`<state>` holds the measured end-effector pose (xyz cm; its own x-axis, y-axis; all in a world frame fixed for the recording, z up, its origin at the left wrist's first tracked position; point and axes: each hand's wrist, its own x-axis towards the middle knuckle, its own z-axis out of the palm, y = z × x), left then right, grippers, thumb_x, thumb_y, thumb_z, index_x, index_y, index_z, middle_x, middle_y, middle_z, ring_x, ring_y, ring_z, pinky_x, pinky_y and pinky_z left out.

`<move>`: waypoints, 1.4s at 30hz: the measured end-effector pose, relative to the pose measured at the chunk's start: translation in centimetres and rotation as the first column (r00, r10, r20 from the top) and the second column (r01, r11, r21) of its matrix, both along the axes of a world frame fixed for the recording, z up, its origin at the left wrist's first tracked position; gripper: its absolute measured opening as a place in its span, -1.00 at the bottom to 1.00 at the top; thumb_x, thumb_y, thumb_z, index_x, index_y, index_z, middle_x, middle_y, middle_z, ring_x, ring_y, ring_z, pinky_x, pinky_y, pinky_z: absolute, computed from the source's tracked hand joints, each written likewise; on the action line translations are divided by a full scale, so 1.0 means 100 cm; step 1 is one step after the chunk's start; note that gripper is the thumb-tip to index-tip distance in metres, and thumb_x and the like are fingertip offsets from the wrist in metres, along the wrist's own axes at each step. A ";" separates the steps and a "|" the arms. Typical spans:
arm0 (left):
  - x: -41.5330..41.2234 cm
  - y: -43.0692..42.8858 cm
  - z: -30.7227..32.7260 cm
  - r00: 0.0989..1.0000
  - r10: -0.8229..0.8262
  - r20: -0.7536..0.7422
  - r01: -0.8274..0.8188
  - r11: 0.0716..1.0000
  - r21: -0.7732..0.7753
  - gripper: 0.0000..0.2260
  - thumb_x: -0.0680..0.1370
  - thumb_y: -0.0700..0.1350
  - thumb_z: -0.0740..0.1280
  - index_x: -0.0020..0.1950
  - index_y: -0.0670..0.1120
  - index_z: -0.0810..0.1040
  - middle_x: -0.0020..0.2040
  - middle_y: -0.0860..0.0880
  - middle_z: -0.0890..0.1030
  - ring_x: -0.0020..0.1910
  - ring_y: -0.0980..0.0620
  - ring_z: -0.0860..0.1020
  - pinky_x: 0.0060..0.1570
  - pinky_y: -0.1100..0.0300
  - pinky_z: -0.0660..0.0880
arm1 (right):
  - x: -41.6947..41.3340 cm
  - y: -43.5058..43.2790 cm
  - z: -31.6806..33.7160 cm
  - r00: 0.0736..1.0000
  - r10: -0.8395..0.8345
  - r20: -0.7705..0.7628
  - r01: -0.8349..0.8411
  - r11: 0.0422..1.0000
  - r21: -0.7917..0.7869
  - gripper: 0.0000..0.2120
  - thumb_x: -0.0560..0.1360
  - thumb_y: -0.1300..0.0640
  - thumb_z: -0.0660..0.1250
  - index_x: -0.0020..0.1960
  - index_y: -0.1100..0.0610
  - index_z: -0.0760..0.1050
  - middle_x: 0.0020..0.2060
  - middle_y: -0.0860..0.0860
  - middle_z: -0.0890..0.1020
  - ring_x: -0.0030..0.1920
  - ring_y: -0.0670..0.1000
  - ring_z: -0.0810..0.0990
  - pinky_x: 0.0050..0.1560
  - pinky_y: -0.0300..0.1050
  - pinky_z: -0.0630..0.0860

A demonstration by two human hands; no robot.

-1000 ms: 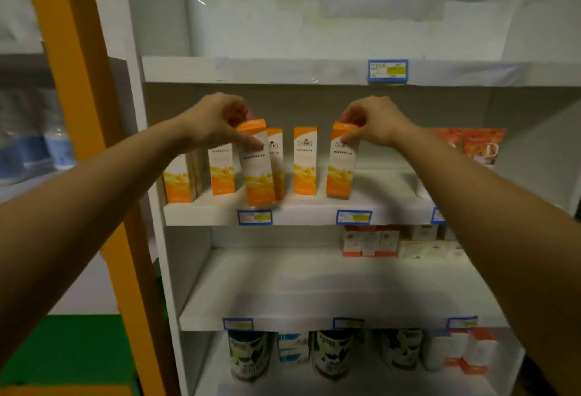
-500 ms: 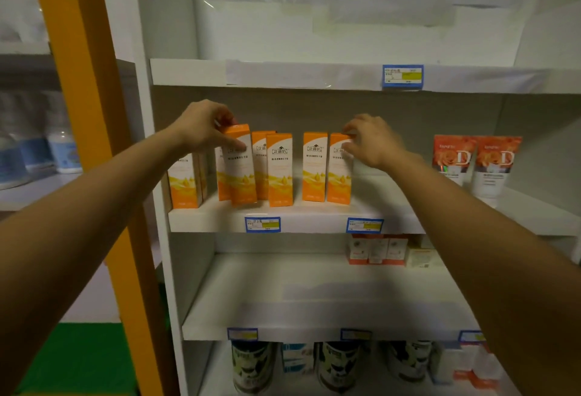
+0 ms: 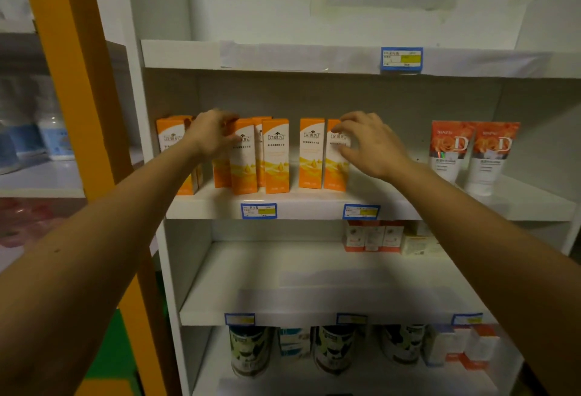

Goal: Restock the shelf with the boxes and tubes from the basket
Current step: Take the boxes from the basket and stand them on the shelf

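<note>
Several upright orange-and-white boxes stand in a row on the white shelf (image 3: 301,210). My left hand (image 3: 211,135) curls over the top of one box (image 3: 243,169) left of the middle, and that box rests on the shelf board. My right hand (image 3: 372,145) is beside the rightmost box (image 3: 334,172); its fingers are spread and its fingertips touch the box's upper front. Two more boxes (image 3: 276,163) (image 3: 311,159) stand between my hands. Two orange-topped white tubes (image 3: 449,150) stand at the right end of the same shelf. The basket is out of view.
The shelf below holds small red-and-white boxes (image 3: 374,235) at its back right. Dark tins (image 3: 251,351) and more boxes fill the bottom shelf. An orange post (image 3: 78,81) runs down the left, with pale bottles (image 3: 53,131) on a neighbouring shelf beyond it.
Both boxes have gone from tilted and lifted to standing in the row. My right hand has loosened from its box and spread its fingers. The view has come closer to the shelf.
</note>
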<state>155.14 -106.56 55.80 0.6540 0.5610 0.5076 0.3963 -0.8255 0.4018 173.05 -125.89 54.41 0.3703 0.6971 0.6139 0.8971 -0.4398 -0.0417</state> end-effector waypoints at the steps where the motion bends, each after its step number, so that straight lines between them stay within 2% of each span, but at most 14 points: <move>1: -0.001 0.000 -0.002 1.000 0.010 -0.016 -0.009 0.998 0.059 -0.54 0.54 -0.16 0.27 0.43 -0.15 0.28 0.40 -0.20 0.36 0.36 -0.19 0.36 0.30 -0.03 0.36 | 0.000 -0.002 -0.003 1.000 0.007 -0.005 -0.007 1.000 0.000 -0.61 0.52 0.05 0.25 0.34 0.01 0.37 0.38 0.01 0.36 0.39 0.06 0.29 0.34 0.05 0.29; 5: -0.011 -0.007 -0.020 0.999 0.027 0.039 -0.036 0.970 0.239 -0.49 0.54 -0.15 0.26 0.47 -0.09 0.22 0.49 -0.15 0.22 0.47 -0.16 0.17 0.39 -0.08 0.21 | -0.006 -0.009 -0.020 0.999 0.022 -0.032 -0.021 0.999 0.032 -0.60 0.53 0.09 0.24 0.35 0.04 0.36 0.34 0.02 0.39 0.32 0.06 0.35 0.29 0.00 0.34; 9: -0.023 -0.022 -0.053 0.985 0.005 0.173 -0.057 0.953 0.297 -0.60 0.53 -0.13 0.26 0.36 -0.12 0.36 0.36 -0.16 0.39 0.36 -0.12 0.32 0.26 0.01 0.33 | -0.016 -0.016 -0.050 0.997 0.038 -0.060 -0.033 0.996 0.080 -0.58 0.51 0.12 0.26 0.36 0.06 0.34 0.31 0.03 0.39 0.29 0.06 0.37 0.23 -0.01 0.40; 11: -0.029 -0.029 -0.076 0.986 -0.003 0.167 -0.054 0.941 0.334 -0.68 0.52 -0.12 0.25 0.26 -0.14 0.45 0.25 -0.18 0.47 0.26 -0.14 0.39 0.16 0.03 0.37 | -0.021 -0.019 -0.073 0.995 0.068 -0.080 -0.061 0.995 0.084 -0.60 0.51 0.12 0.26 0.33 0.07 0.35 0.28 0.03 0.42 0.28 0.05 0.38 0.23 -0.02 0.40; 13: -0.034 -0.035 -0.103 0.992 -0.033 0.118 -0.009 0.941 0.337 -0.65 0.48 -0.05 0.18 0.19 -0.18 0.50 0.15 -0.22 0.52 0.18 -0.19 0.44 0.08 -0.02 0.39 | -0.025 -0.024 -0.101 0.990 0.107 -0.091 -0.100 0.992 0.073 -0.65 0.50 0.11 0.26 0.28 0.08 0.39 0.23 0.05 0.45 0.23 0.06 0.41 0.20 0.00 0.43; 15: -0.038 -0.041 -0.134 0.995 -0.063 0.076 0.037 0.950 0.309 -0.58 0.44 0.02 0.12 0.14 -0.18 0.52 0.11 -0.22 0.54 0.12 -0.20 0.47 0.03 -0.03 0.41 | -0.026 -0.028 -0.133 0.987 0.139 -0.082 -0.134 0.989 0.059 -0.68 0.48 0.12 0.28 0.23 0.11 0.44 0.16 0.08 0.50 0.17 0.09 0.46 0.14 0.02 0.46; 18: -0.040 -0.051 -0.186 0.999 -0.043 0.028 0.035 0.969 0.243 -0.64 0.44 -0.02 0.17 0.15 -0.16 0.52 0.13 -0.18 0.54 0.16 -0.17 0.47 0.04 0.00 0.42 | -0.030 -0.034 -0.186 0.981 0.167 -0.102 -0.164 0.986 0.039 -0.69 0.45 0.13 0.29 0.17 0.17 0.49 0.07 0.12 0.55 0.06 0.15 0.51 -0.02 -0.06 0.43; 23: -0.042 -0.062 -0.282 0.990 -0.062 -0.124 0.078 0.989 0.128 -0.63 0.42 -0.04 0.17 0.15 -0.16 0.53 0.13 -0.17 0.56 0.14 -0.18 0.49 0.03 -0.01 0.44 | -0.040 -0.047 -0.289 0.927 0.140 -0.348 -0.171 0.983 -0.059 -0.67 0.50 0.16 0.27 0.26 0.14 0.44 0.19 0.10 0.50 0.18 0.12 0.45 0.14 0.02 0.45; 27: -0.045 -0.074 -0.362 0.973 -0.066 -0.222 0.073 0.997 0.027 -0.63 0.40 -0.04 0.20 0.11 -0.18 0.54 0.07 -0.18 0.58 0.09 -0.20 0.50 -0.05 0.00 0.46 | -0.048 -0.061 -0.378 0.893 0.098 -0.440 -0.188 0.968 -0.166 -0.68 0.49 0.18 0.29 0.24 0.20 0.46 0.16 0.15 0.51 0.15 0.18 0.47 0.06 0.04 0.45; 31: -0.047 -0.086 -0.438 0.942 -0.142 -0.303 0.122 0.989 -0.086 -0.62 0.42 0.01 0.16 0.08 -0.19 0.55 0.05 -0.19 0.59 0.08 -0.22 0.51 -0.06 -0.01 0.47 | -0.061 -0.079 -0.460 0.823 0.016 -0.568 -0.195 0.947 -0.257 -0.66 0.49 0.14 0.29 0.26 0.15 0.44 0.21 0.10 0.48 0.19 0.13 0.47 0.17 0.03 0.46; 34: -0.049 -0.098 -0.490 0.913 -0.176 -0.367 0.124 0.979 -0.161 -0.72 0.48 -0.09 0.30 0.16 -0.13 0.53 0.16 -0.12 0.57 0.17 -0.13 0.49 0.07 0.05 0.44 | -0.072 -0.095 -0.512 0.798 -0.084 -0.597 -0.196 0.900 -0.389 -0.65 0.51 0.03 0.27 0.26 0.10 0.42 0.20 0.05 0.48 0.21 0.07 0.45 0.16 -0.04 0.44; 36: -0.051 -0.106 -0.519 0.886 -0.203 -0.417 0.115 0.967 -0.227 -0.73 0.49 -0.10 0.31 0.17 -0.11 0.52 0.16 -0.11 0.56 0.17 -0.09 0.48 0.08 0.09 0.42 | -0.079 -0.103 -0.540 0.783 -0.139 -0.606 -0.217 0.852 -0.476 -0.63 0.51 0.00 0.27 0.28 0.10 0.41 0.21 0.06 0.47 0.23 0.09 0.43 0.16 -0.05 0.42; 39: -0.053 -0.120 -0.555 0.855 -0.222 -0.469 0.065 0.943 -0.328 -0.74 0.50 -0.10 0.30 0.17 -0.12 0.53 0.17 -0.12 0.57 0.16 -0.09 0.50 0.07 0.12 0.42 | -0.088 -0.108 -0.576 0.734 -0.206 -0.647 -0.285 0.772 -0.569 -0.43 0.47 -0.05 0.32 0.41 0.08 0.28 0.36 0.06 0.38 0.32 0.11 0.36 0.26 -0.02 0.37; 42: -0.056 -0.134 -0.585 0.793 -0.243 -0.558 0.014 0.924 -0.382 -0.70 0.51 -0.11 0.29 0.23 -0.11 0.50 0.24 -0.11 0.54 0.23 -0.11 0.48 0.13 0.08 0.43 | -0.096 -0.104 -0.604 0.723 -0.294 -0.625 -0.321 0.659 -0.680 -0.26 0.40 -0.14 0.38 0.46 0.08 0.18 0.38 0.06 0.34 0.36 0.11 0.31 0.29 -0.04 0.32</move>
